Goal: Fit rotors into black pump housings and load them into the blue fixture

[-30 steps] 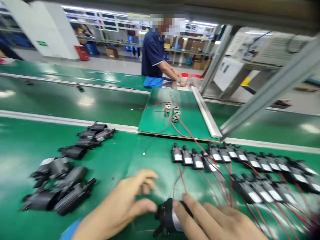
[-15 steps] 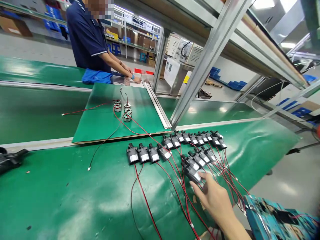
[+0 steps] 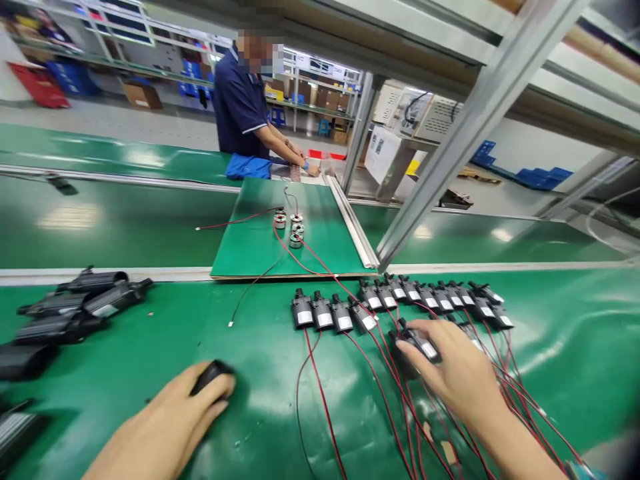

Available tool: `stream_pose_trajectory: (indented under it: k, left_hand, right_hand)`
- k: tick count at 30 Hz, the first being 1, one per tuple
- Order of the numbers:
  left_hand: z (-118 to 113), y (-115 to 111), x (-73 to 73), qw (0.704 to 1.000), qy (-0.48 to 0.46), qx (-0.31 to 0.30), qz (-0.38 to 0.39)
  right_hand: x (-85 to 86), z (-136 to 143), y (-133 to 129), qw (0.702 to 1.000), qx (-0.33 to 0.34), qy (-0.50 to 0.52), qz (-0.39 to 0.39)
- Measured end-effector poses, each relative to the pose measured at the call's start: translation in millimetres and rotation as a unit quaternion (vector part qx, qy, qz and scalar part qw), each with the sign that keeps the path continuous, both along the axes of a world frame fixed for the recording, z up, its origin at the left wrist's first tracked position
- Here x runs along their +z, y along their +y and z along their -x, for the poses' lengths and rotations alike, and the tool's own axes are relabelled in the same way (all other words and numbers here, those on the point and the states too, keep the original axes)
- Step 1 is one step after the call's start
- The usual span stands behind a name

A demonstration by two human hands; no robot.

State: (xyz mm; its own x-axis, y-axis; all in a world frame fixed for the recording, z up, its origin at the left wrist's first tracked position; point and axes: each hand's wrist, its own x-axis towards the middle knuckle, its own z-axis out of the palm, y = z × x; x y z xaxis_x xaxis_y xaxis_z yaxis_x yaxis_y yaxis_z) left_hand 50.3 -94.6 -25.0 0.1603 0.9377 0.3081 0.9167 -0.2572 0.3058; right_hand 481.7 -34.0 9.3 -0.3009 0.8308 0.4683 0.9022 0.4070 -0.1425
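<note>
My left hand (image 3: 187,407) is closed around a dark, rounded black pump housing (image 3: 214,375), mostly covered by the fingers, just above the green mat. Thumb and fingers of my right hand (image 3: 457,363) grip a small black pump (image 3: 424,345) with a white label, at the near end of a group of similar pumps. Red and dark wires (image 3: 407,413) run from these pumps toward the near edge. Left of that hand stands a short row of labelled black pumps (image 3: 323,312); a longer row (image 3: 430,295) lies behind it.
Several black housings without visible wires (image 3: 65,313) lie at the left. A raised green board (image 3: 255,253) carries several small round motor parts (image 3: 296,233) with wires. A metal post (image 3: 430,180) rises behind the pumps. Across the bench a co-worker (image 3: 240,107) stands working.
My left hand has come into view from the lower left with a black housing. My right hand has closed on a pump in the near group. The view has swung left.
</note>
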Motion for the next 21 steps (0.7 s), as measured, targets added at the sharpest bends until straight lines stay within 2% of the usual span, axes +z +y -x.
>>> stream_pose_trajectory:
  k: [2,4,7,9,11,15,18,21]
  left_hand:
    - [-17.5,10.8,12.1,0.999,-0.006,-0.035,0.007]
    - [-33.4,21.0,19.7,0.998,-0.056,-0.031,-0.003]
    - [-44.0,31.7,14.8,0.991,-0.132,0.005,-0.005]
    - [-41.2,35.6,5.4,0.986,-0.165,0.011,0.010]
    - [-34.2,37.7,-2.2,0.982,-0.186,0.005,0.026]
    - [-22.1,38.5,-6.5,0.981,-0.192,-0.008,0.026]
    - [-20.2,37.5,-8.4,0.983,-0.182,-0.029,0.015]
    - [-21.7,35.9,-11.1,0.982,-0.187,-0.034,0.012]
  right_hand:
    - [17.8,26.9,31.0,0.998,0.065,0.012,0.001]
    - [32.3,62.6,66.7,0.992,0.119,0.025,0.011]
    - [45.0,120.4,124.1,0.987,0.157,0.020,0.034]
    - [48.0,154.4,161.6,0.989,0.135,0.004,0.059]
    - [48.2,181.9,196.4,0.992,0.077,0.004,0.099]
    - [43.7,217.6,253.3,0.984,-0.017,0.026,0.174]
    - [38.4,231.8,280.4,0.975,-0.055,0.024,0.214]
    - [35.2,238.4,289.7,0.970,-0.071,0.027,0.232]
